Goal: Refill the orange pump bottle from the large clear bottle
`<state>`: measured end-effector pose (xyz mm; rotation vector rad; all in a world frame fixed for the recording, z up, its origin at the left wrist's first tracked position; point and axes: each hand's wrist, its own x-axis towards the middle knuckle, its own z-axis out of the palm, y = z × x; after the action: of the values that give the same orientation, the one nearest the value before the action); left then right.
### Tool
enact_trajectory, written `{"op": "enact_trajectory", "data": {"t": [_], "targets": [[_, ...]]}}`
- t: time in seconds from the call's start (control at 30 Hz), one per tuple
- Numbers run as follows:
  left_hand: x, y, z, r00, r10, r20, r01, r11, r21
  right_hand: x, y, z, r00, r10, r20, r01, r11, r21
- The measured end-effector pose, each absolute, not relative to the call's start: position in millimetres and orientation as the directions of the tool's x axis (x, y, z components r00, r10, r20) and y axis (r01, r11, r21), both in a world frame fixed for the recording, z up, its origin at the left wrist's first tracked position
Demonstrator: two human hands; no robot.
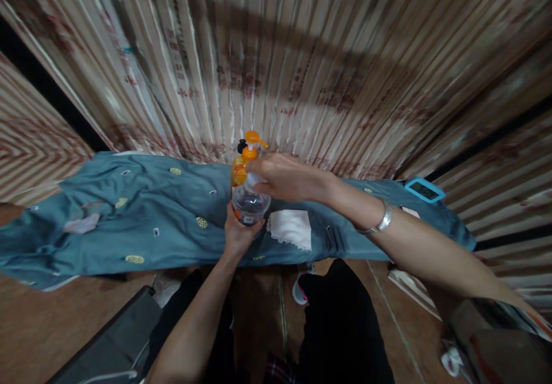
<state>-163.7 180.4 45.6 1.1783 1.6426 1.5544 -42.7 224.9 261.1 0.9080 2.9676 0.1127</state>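
A clear plastic bottle point(252, 203) with a white top stands near the middle of the teal cloth point(181, 211). My left hand point(241, 229) wraps round its lower part. At the top, my right hand point(280, 177) closes its fingers on the white cap point(254, 180). Just behind stands a pump bottle point(238, 171) with an orange pump head point(252, 138), partly hidden by the clear bottle and my right hand. A small black top point(242, 146) shows beside the pump. White tissue point(291, 227) lies on the cloth to the right of the clear bottle.
A blue-framed digital clock point(425, 189) stands at the cloth's right end. A pale crumpled piece point(81, 223) lies at the left. Striped, printed curtains point(276, 62) hang close behind. A grey box-like object point(107, 344) is on the lower left, above the brown floor.
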Motion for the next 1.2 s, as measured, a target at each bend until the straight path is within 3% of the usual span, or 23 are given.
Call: {"op": "enact_trajectory", "data": {"t": [0.1,0.17,0.27,0.33,0.43,0.6,0.7,0.87,1.0,1.07,1.2], "targets": [[-163,180,47,-0.433,0.891,0.135,0.213,-0.044,0.976,-32,227,263,-0.808,0.588,0.051,0.588,0.809,-0.013],[-164,180,46,-0.426,0.894,0.143,0.208,-0.057,0.976,-19,227,257,-0.766,0.626,0.147,0.610,0.780,-0.140],[-165,181,43,-0.408,0.893,0.189,0.192,-0.118,0.974,9,225,227,-0.580,0.736,0.350,0.507,0.662,-0.552],[-165,180,41,-0.399,0.892,0.213,0.188,-0.148,0.971,30,220,194,-0.440,0.840,0.317,0.294,0.469,-0.833],[-166,178,41,-0.379,0.892,0.247,0.199,-0.182,0.963,60,210,137,-0.174,0.980,0.094,0.082,0.110,-0.991],[-168,172,43,-0.362,0.872,0.330,0.256,-0.247,0.935,99,195,61,0.148,0.989,-0.026,0.018,-0.029,-0.999],[-174,165,49,-0.362,0.826,0.432,0.375,-0.295,0.879,113,195,33,0.265,0.962,-0.073,-0.018,-0.071,-0.997],[-175,144,74,-0.210,0.606,0.767,0.655,-0.495,0.570,130,200,5,0.366,0.927,-0.087,-0.006,-0.091,-0.996],[-144,121,89,-0.013,0.470,0.883,0.677,-0.646,0.354,142,203,-8,0.398,0.916,-0.040,0.108,-0.090,-0.990],[-121,113,86,0.077,0.520,0.851,0.594,-0.709,0.380,148,207,-11,0.393,0.919,-0.020,0.175,-0.097,-0.980],[-82,107,63,0.358,0.668,0.652,0.333,-0.744,0.579,152,221,-9,0.338,0.941,0.029,0.333,-0.090,-0.939]]}}
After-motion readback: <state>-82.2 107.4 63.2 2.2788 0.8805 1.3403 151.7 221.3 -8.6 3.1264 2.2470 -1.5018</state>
